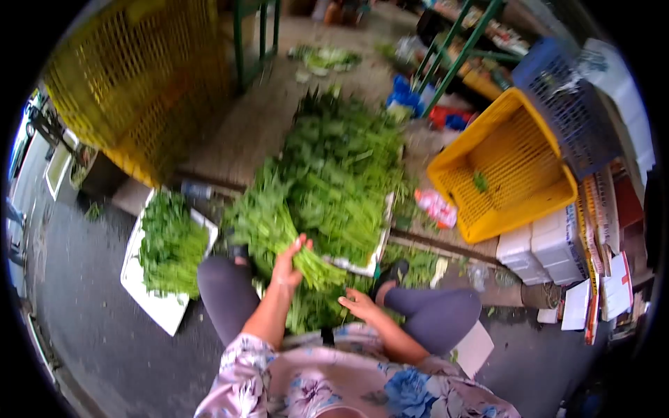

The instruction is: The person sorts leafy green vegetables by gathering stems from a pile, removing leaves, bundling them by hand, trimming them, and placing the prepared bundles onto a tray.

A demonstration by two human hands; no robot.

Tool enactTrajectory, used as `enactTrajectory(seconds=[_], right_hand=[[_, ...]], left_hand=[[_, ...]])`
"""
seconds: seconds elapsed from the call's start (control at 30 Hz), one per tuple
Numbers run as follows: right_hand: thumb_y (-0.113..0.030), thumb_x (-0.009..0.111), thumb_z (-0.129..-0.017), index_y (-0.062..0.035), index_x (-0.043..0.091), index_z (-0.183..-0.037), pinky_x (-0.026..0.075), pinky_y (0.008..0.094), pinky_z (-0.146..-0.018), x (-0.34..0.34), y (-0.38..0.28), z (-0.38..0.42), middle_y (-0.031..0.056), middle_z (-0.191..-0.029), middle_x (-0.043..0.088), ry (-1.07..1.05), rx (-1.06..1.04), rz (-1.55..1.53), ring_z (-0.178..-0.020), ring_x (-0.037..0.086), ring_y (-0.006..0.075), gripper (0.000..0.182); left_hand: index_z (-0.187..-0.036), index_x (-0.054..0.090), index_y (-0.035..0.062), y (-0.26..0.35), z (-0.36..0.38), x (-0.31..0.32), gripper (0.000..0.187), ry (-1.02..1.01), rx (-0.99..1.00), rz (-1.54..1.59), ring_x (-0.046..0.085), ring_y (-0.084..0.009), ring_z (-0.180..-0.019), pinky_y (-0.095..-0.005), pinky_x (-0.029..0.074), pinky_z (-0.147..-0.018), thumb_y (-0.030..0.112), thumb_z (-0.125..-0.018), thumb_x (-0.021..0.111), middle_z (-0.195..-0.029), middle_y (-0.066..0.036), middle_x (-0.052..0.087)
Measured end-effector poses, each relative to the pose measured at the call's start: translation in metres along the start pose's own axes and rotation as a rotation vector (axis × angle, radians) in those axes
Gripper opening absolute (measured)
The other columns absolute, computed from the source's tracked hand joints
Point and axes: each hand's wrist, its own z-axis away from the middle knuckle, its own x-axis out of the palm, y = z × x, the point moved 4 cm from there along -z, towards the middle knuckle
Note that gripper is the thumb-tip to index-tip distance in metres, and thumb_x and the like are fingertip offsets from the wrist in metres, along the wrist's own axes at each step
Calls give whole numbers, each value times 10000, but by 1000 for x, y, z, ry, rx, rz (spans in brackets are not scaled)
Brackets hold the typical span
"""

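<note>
Left hand (pixel 284 266): your grip closes round a leafy bunch (pixel 279 223), centre of frame.
Right hand (pixel 358 304): fingers parted, apparently empty, near the stem ends.
Bunch step: gathering stems, seemingly.
Next move: probably calls for steadying loose stems.

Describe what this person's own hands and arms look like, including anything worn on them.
The left hand and right hand are bare, with no gloves. The forearms are uncovered too, below loose sleeves, pale pink and floral with blue and purplish tones. Any small jewellery is too blurred to tell.
</note>
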Motion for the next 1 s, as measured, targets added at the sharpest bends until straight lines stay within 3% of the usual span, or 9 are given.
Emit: enactTrajectory(seconds=[0.03, 0.13, 0.17, 0.33, 0.63, 0.8, 0.9, 0.93, 1.0], right_hand=[[-318, 542, -823, -31, 367, -1269, 371, 367, -887, -3, -18, 4, 126, -1229, 455, 54, 52, -489, -1156, 396, 253, 558], [-393, 479, -817, -164, 507, -1165, 329, 370, -864, -5, -48, 0, 46, -1103, 518, -46, -74, -1244, -1068, 437, 195, 418], [-425, 400, -837, -161, 550, -1102, 318, 408, -889, 1, -57, 1, 54, -1091, 509, 53, -8, -1298, -1008, 449, 225, 403], [-340, 481, -830, -140, 531, -1112, 411, 333, -818, 26, -106, -4, 33, -1059, 530, 153, -74, -1358, -922, 515, 187, 349], [-160, 481, -864, 48, 540, -1071, 421, 257, -792, 25, -110, -5, 108, -1035, 569, 409, -292, -980, -908, 535, 147, 299], [-193, 510, -856, 5, 554, -1068, 458, 242, -697, 25, -97, -3, 87, -984, 587, 387, -213, -807, -812, 565, 135, 294], [-333, 467, -873, -62, 548, -1094, 440, 317, -788, 20, -115, 3, 124, -1021, 575, 71, -10, -426, -933, 539, 193, 359], [-367, 457, -873, -79, 537, -1117, 449, 347, -784, 16, -120, 12, 129, -1025, 575, -34, 101, -557, -919, 546, 210, 386], [-388, 485, -854, -89, 530, -1135, 478, 338, -719, -18, -110, -20, 107, -930, 617, 191, -151, -144, -775, 586, 185, 413]], left_hand=[[-1069, 520, 18, -1, -3, -1, 336, -48, -7, 0, 541, -234, -948, -379, 447, -832, 68, -752, 618, -1020, -95, 572], [-1056, 545, 57, 0, 2, 9, 284, -141, 11, -14, 557, -198, -883, -355, 454, -795, 133, -787, 593, -962, -89, 588], [-1058, 549, 62, 0, 3, 9, 283, -139, 5, 0, 558, -193, -876, -359, 456, -793, 131, -786, 592, -950, -77, 592], [-1031, 543, 38, -7, 9, 11, 289, -143, 76, -92, 555, -187, -848, -357, 471, -774, 96, -756, 609, -948, -60, 593], [-1099, 436, 31, -11, 18, 24, 409, -246, 20, -59, 556, -269, -933, -418, 481, -796, 9, -723, 597, -1049, -138, 562], [-1117, 418, 24, -11, 19, 27, 445, -331, -110, -124, 548, -280, -941, -438, 478, -795, -21, -707, 586, -1059, -135, 544], [-1067, 432, 28, 6, 32, 41, 451, -244, 56, -200, 549, -271, -921, -406, 486, -771, -106, -662, 576, -942, -115, 558], [-1028, 433, 32, 10, 39, 47, 393, -171, 110, -237, 564, -280, -833, -414, 497, -749, -95, -675, 548, -914, -105, 544], [-921, 473, -12, 27, 45, 57, 307, -181, 222, -375, 596, -258, -770, -355, 510, -680, -146, -649, 523, -852, -93, 549]])
